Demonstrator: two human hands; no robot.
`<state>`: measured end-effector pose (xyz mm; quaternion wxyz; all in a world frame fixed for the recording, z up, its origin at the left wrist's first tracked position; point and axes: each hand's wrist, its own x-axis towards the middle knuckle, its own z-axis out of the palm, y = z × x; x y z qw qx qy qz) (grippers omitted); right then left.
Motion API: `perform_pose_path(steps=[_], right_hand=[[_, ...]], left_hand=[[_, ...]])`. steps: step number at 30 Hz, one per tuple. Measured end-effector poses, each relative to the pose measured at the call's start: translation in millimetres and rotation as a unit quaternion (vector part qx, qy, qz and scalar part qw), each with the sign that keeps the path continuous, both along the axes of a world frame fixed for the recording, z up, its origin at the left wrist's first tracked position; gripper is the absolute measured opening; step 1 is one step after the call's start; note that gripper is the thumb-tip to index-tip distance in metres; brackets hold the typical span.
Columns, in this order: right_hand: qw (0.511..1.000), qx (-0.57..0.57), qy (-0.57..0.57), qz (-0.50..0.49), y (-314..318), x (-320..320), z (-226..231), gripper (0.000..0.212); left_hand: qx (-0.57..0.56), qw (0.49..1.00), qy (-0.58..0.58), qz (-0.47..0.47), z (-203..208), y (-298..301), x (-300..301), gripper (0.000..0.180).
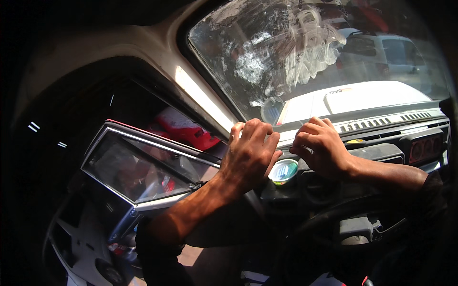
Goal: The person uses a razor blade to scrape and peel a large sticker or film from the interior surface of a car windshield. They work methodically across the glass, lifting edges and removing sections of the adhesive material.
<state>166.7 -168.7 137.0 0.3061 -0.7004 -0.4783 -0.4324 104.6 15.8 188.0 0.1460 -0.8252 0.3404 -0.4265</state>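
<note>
In the head view, we see our left hand (249,155) and right hand (320,148) curled near the lower edge of the white-smeared glass windshield (267,52), cannot tell whether either grip holds anything, and judge that a stray knuckle could knock the round green-rimmed container (284,171) below it.

round container (281,180) on the dashboard (381,151): printed label (284,168), white and blue-green inside a yellow-green rim; print small and washed by glare, not legible. blue vehicle (125,225) by the open door (162,201): round badge (133,213), with small pale characters lower down, too blurred to read. white hood (362,97) beyond the windshield (229,62): dark marking near its top; cannot tell if lettering.
</note>
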Motion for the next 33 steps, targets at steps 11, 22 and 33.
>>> perform_pose_path(steps=[11,22,33], right_hand=[[0.984,-0.166,-0.043,-0.047,4.1,-11.1,8.7,0.018],[0.968,-0.181,0.15,-0.085,0.6,9.8,-9.9,0.013],[0.748,0.073,0.591,0.294,0.5,25.3,-22.1,0.023]], left_hand=[[0.15,0.982,-0.101,-0.055,0.6,1.3,-6.2,0.007],[-0.341,0.775,0.285,0.448,-291.3,144.1,-60.5,0.023],[-0.241,0.569,0.73,0.291,-519.5,172.0,-173.5,0.035]])
